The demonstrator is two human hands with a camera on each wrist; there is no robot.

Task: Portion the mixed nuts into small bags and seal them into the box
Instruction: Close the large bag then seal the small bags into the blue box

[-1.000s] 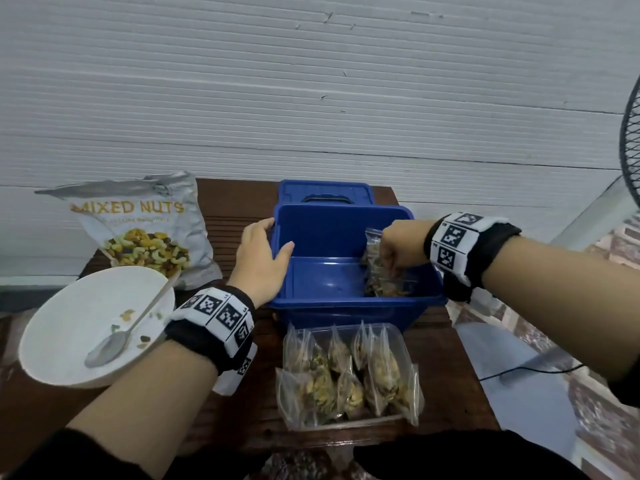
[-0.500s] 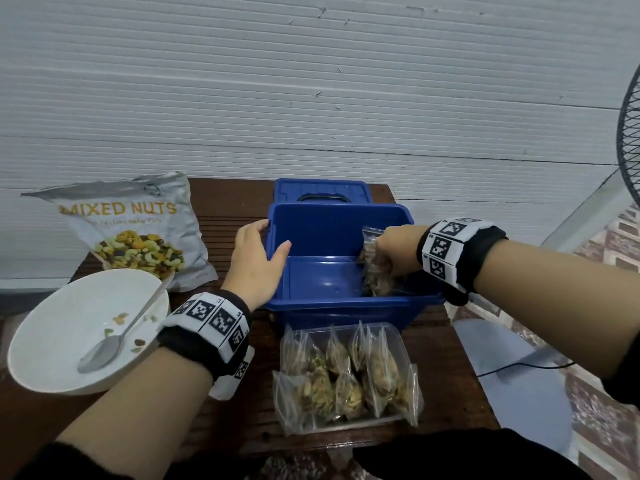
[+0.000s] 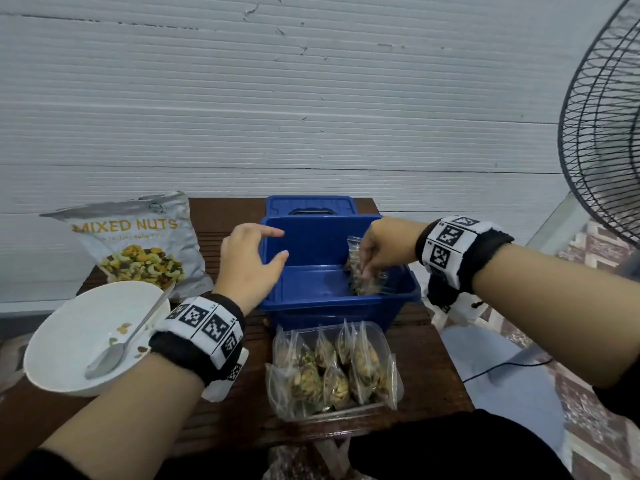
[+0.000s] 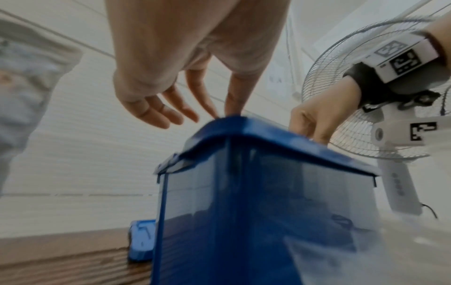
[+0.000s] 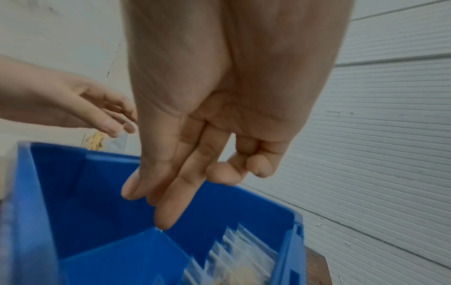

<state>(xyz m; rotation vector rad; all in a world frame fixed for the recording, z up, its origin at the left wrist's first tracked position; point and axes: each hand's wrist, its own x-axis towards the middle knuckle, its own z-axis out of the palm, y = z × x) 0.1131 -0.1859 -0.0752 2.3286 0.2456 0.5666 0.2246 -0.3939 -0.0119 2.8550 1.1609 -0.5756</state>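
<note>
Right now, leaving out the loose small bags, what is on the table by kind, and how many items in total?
blue box: 1
blue lid: 1
mixed nuts pouch: 1
white bowl: 1
spoon: 1
clear tray: 1
Total: 6

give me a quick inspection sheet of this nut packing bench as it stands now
surface: dark wooden table, slatted top.
job's things: blue box open, one filled bag inside at its right end; blue lid lies behind it; clear tray of filled small bags in front; mixed nuts pouch at back left.
clutter: white bowl with a spoon and a few leftover nuts.
grippers: left hand open at the box's left rim; right hand above the bag in the box, fingers extended in the right wrist view.
cables: black cord on the floor at right.
surroundings: white ribbed wall; standing fan at right.
</note>
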